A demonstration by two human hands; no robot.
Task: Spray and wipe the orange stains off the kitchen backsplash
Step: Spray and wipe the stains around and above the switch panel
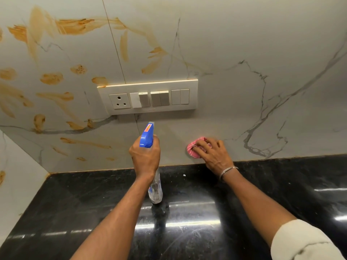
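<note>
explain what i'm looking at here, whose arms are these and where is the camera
There is no machine here. These are a person's two bare arms, filmed by one wide-angle camera worn on the head, looking forward and down. The left hand grips a spray bottle with a blue head, pointed at the marble-look backsplash. The right hand holds a bunched pink cloth against the wall, just above the black countertop. Orange stains cover the wall's left part, above and beside the switch panel. The right part looks clean.
</note>
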